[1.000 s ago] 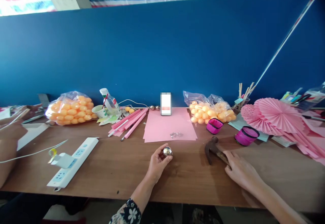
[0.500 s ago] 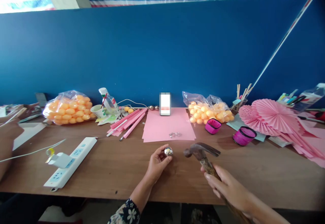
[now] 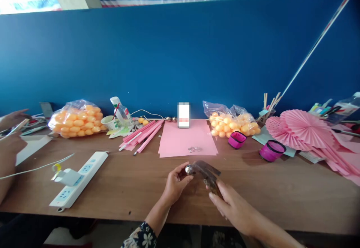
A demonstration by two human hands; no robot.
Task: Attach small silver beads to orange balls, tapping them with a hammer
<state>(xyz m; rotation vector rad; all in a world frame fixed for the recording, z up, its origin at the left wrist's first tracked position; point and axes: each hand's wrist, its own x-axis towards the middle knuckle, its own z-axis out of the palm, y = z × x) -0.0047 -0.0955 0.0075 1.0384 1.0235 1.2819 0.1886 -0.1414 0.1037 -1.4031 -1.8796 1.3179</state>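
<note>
My left hand (image 3: 176, 183) is closed around a shiny silver ball (image 3: 188, 169), thumb on the near side and fingers on the far side, low over the brown table. In my right hand (image 3: 229, 202) is a claw hammer (image 3: 209, 176), gripped by its worn handle. The hammer's head is at the ball's right side and hides part of it; whether they touch I cannot tell. Just behind, several small shiny pieces (image 3: 195, 149) lie on a stack of pink paper (image 3: 188, 137).
A white power strip (image 3: 80, 180) with a plug lies at the left. Bags of orange balls (image 3: 77, 120) stand along the blue partition (image 3: 168, 60). Pink paper strips (image 3: 143, 135), magenta bands (image 3: 272, 151) and pink paper fans (image 3: 306, 131) lie around. Another person's hands (image 3: 12, 135) are at far left.
My right hand has swung the hammer leftward, bringing its head to the ball. My left hand stays nearly in place. At far left, the other person's hand has come further into view.
</note>
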